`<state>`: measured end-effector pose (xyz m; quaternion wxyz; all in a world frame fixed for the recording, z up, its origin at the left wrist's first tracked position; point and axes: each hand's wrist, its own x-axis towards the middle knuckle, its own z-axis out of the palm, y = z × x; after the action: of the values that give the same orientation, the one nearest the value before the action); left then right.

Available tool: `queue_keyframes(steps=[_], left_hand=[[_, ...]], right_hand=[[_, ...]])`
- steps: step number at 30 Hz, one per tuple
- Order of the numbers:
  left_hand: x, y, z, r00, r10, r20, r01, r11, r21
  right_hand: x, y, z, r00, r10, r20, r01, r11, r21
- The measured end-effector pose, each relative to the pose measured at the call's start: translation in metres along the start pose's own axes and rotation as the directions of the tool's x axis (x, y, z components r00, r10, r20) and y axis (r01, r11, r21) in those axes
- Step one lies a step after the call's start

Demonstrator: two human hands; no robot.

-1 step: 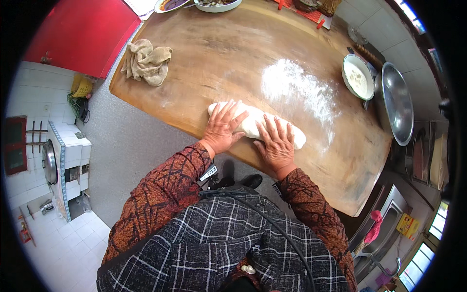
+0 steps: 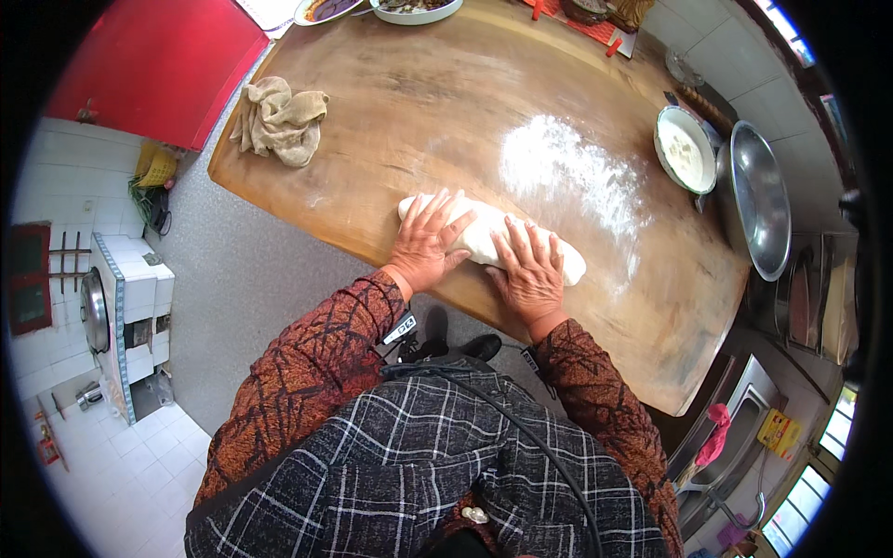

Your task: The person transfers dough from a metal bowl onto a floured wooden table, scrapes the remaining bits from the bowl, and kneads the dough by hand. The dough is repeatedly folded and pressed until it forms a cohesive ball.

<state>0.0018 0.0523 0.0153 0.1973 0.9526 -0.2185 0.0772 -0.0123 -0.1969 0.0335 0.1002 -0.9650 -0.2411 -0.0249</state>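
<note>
A thick white log of dough [image 2: 480, 231] lies slantwise near the front edge of the wooden board [image 2: 400, 112]. My left hand [image 2: 424, 245] rests on its left part, fingers stretched out over the top and thumb pointing inward. On the right part lies my right hand [image 2: 532, 272], palm down with its fingers spread. Both hands are open and touch the dough without wrapping round it. Just beyond the dough, a patch of white flour [image 2: 569, 167] is scattered over the wood.
A crumpled beige cloth [image 2: 281, 121] lies at the board's left. On the right stand a bowl of white powder [image 2: 686, 153] and a large metal basin [image 2: 758, 200], tilted on its side. Dishes with food, including a white oval dish [image 2: 419, 13], sit along the far edge.
</note>
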Motion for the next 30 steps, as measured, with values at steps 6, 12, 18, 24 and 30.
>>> queue_keyframes(steps=[6,12,18,24,30], left_hand=[[0.057,-0.021,0.003,1.000,-0.018,-0.020,0.019,1.000,0.022],[0.111,-0.047,0.008,0.999,-0.047,-0.012,0.048,0.994,0.096],[0.154,-0.054,0.021,0.951,-0.300,-0.080,0.306,0.948,0.089],[0.133,-0.034,0.017,0.935,-0.352,0.035,0.347,0.933,0.099],[0.064,0.050,0.026,0.973,-0.160,0.167,0.145,0.984,0.099]], right_hand=[[0.056,0.019,-0.012,0.998,0.009,0.061,-0.010,1.000,0.010],[0.105,0.041,-0.009,0.999,0.021,-0.041,-0.020,0.999,0.040],[0.155,0.061,0.000,0.948,0.109,-0.300,-0.080,0.991,0.108],[0.140,0.065,0.004,0.953,0.152,-0.262,-0.125,0.985,0.117],[0.018,0.069,-0.023,0.972,0.030,-0.234,-0.022,0.999,0.033]])
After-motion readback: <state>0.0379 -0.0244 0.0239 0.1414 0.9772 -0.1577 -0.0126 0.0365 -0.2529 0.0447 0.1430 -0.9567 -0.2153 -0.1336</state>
